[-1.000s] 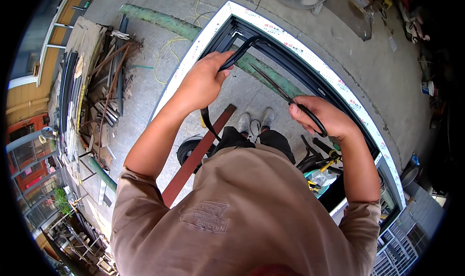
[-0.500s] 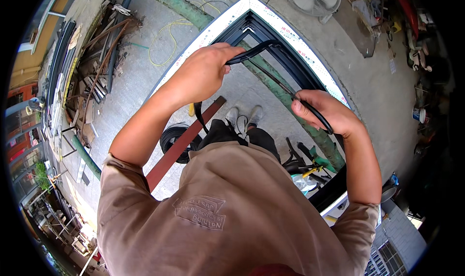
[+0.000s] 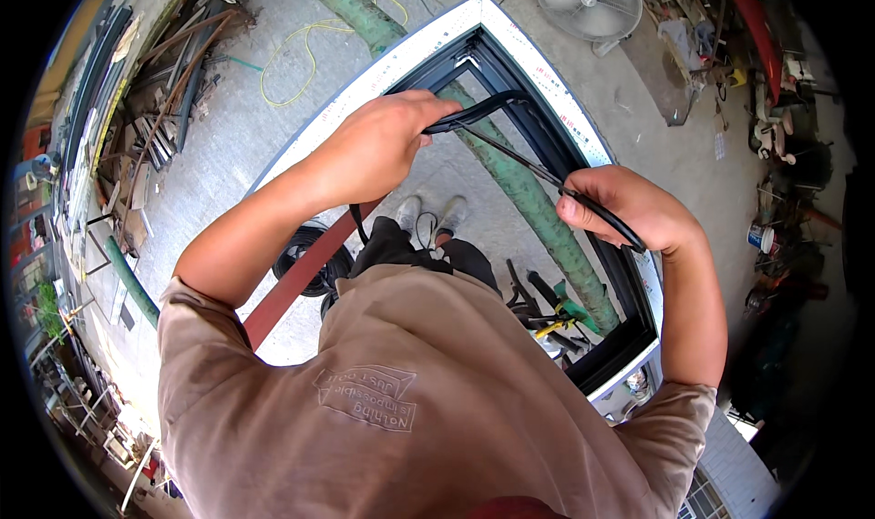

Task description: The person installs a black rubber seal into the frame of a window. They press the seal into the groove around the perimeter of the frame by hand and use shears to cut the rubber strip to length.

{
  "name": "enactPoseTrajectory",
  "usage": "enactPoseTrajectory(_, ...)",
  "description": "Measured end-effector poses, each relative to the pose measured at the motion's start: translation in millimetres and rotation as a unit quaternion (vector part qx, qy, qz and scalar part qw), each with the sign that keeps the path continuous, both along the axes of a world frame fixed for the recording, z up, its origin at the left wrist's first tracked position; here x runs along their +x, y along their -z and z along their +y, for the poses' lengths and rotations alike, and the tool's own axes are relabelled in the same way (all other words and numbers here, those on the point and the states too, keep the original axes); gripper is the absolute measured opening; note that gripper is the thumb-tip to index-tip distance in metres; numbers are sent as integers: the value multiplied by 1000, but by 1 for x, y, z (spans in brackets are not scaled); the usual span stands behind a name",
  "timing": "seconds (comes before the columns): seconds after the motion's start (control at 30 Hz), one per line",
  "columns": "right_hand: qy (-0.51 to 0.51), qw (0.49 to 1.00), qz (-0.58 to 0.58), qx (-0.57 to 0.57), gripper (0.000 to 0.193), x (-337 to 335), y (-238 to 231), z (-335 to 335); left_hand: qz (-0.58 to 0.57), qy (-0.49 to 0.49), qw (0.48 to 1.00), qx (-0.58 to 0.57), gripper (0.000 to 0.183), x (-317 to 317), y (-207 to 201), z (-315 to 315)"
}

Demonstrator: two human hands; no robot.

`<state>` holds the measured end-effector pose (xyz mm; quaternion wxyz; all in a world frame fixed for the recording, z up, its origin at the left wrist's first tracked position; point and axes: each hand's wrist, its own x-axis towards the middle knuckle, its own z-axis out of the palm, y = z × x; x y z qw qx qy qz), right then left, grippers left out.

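Observation:
A large dark window frame [image 3: 538, 74], its outer face covered in white printed film, lies in front of me. Above its opening my left hand [image 3: 375, 147] is closed on a black rubber sealing strip [image 3: 468, 116]. The strip loops from those fingers toward the frame's far right side, and a thin length runs back to my right hand [image 3: 629, 207]. That hand pinches the strip between thumb and fingers, over the frame's right side, with a short end sticking out past the palm. Another stretch of strip hangs below my left wrist.
Green bars [image 3: 538, 205] pass beneath the frame. Below my left arm are a reddish-brown board [image 3: 305, 277] and a black coil [image 3: 296, 262]. Tools with yellow and green parts [image 3: 570, 309] lie near my legs. A fan [image 3: 588, 4] stands far right; scrap lengths [image 3: 173, 109] are piled left.
The view has shifted, so the board, coil and my feet appear further left. My right hand sits slightly lower and further right in the picture. Both hands keep their hold on the strip.

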<state>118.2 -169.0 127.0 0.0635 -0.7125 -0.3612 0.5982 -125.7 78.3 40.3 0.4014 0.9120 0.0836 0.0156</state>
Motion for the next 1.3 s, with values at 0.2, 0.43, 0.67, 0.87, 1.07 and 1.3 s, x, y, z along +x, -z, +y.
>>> enactPoseTrajectory(0.2,-37,999,-18,19,75,10,-5,12,-24,-5,999,-29,47,-3,12,-1)
enactPoseTrajectory(0.43,-52,999,-14,2,76,16,-3,22,8,3,998,-66,48,0,8,3)
enactPoseTrajectory(0.67,-38,999,-9,6,76,13,-4,23,4,6,997,-81,49,1,10,5)
enactPoseTrajectory(0.87,7,1000,4,-25,69,6,-4,19,12,13,994,-105,49,2,9,6)
enactPoseTrajectory(1.07,2,999,-45,7,65,1,1,12,9,14,994,-105,48,2,8,6)
enactPoseTrajectory(1.3,11,998,-55,16,62,-5,7,3,13,12,991,-129,47,2,9,6)
